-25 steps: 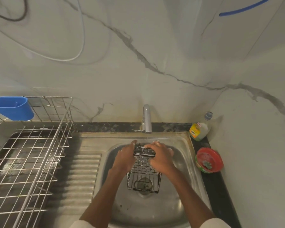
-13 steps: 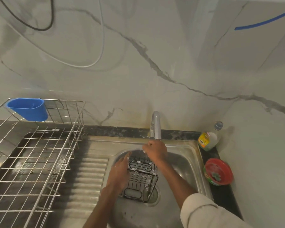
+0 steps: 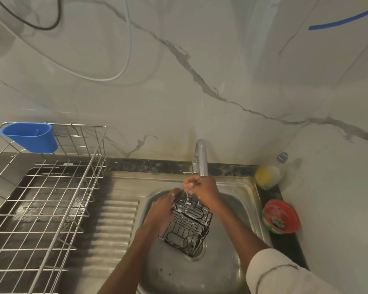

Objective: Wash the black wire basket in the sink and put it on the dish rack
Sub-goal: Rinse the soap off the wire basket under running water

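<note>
Marbled grey wall panels (image 3: 200, 60) fill the upper view, with loose cables looping across them. Below runs a dark stone worktop (image 3: 285, 240) with a steel sink (image 3: 244, 187) let into it, its ribbed draining board to the left. A wire dish rack (image 3: 51, 198) stands on the left of the worktop, and a blue plastic cup (image 3: 31, 136) hangs on its back rail.

Tilted inside the sink bowl, over the drain, sits the black wire basket (image 3: 187, 223), with white suds on its upper wires. The left hand (image 3: 163, 211) grips the basket's left side, its fingers curled over the top edge. The right hand (image 3: 200, 187) is held just under the tap (image 3: 201, 158), above the basket's far end; its fingers are curled together, and whether they pinch anything cannot be told. A thin run of water falls from there onto the basket.

To the right of the sink, a bottle of yellow liquid (image 3: 268, 172) stands in the corner, and a red round tub (image 3: 282, 217) lies near it on the worktop.
</note>
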A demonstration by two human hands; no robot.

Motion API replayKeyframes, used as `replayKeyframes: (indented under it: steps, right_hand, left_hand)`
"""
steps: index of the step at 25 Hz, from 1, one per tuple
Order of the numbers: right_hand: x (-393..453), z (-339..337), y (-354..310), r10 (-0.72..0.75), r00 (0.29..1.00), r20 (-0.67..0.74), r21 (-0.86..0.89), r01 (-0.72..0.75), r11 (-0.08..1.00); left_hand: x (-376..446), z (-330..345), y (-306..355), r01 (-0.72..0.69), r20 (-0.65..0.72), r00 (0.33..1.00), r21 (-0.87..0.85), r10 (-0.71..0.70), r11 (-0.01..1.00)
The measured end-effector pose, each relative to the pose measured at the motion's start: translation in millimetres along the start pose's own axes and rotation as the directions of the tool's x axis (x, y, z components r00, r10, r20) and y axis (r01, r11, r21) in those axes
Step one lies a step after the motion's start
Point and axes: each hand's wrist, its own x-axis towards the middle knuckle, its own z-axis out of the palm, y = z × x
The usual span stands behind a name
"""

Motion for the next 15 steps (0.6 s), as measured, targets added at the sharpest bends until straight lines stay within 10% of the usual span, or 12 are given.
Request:
replayKeyframes:
  steps: [8,15]
  right_hand:
    - [-33,-59,20,0.119,0.977,0.176,-0.529,-0.008,0.849]
    - [-52,-91,35,0.205,0.967,0.151,-0.333,-0.145,0.932]
  left_hand:
    - [39,-9,20,-0.01,0.077,0.996,-0.29,0.034,0.957]
    - [83,18,50,-0.038,0.126,0.987,-0.407,0.097,0.913]
